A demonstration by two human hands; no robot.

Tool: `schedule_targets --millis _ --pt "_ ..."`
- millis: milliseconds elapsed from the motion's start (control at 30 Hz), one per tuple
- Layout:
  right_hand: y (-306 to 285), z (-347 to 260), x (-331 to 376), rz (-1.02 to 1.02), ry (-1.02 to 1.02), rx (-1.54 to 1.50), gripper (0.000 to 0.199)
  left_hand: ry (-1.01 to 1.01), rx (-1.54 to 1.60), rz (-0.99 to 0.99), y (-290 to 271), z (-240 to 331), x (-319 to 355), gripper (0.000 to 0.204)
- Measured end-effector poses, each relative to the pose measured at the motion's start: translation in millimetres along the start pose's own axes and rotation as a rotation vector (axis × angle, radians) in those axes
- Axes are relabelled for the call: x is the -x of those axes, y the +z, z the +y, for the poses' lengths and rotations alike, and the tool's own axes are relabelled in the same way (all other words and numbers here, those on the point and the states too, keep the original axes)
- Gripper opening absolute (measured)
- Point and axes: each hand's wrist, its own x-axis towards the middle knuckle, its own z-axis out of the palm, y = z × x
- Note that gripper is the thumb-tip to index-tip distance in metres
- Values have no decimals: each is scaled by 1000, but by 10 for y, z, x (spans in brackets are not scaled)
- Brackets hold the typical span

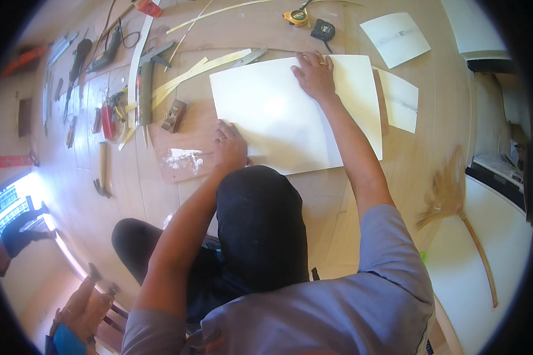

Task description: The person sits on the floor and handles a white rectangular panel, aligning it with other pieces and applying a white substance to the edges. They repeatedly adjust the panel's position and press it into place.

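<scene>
A large white sheet (pixel 278 112) lies on the floor in front of my bent knee. My right hand (pixel 315 77) rests on its far edge, fingers spread and palm down, with a ring on one finger. At the sheet's near left edge is my left hand (pixel 230 145), its fingers apart and its thumb partly hidden near my knee. Under and left of the sheet shows a brown board (pixel 175 139) with white smears. A small wooden hand plane (pixel 174 115) sits on that board.
Left lie a caulking gun (pixel 144 89), a hammer (pixel 102 168), red-handled pliers (pixel 108 121) and a corded tool (pixel 105 58). Beyond the sheet are a yellow tape measure (pixel 296 16) and a black one (pixel 323 29). Right are a cut white piece (pixel 395 40) and a broom (pixel 450 195).
</scene>
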Motion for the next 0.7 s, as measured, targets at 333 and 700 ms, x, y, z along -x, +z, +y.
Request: schedule_targets --millis 333,700 --pt "70 -51 -16 133 67 -19 43 75 249 99 165 -228 79 117" --pt "-44 -1211 1199 -262 -225 126 77 49 290 88 246 -348 125 122"
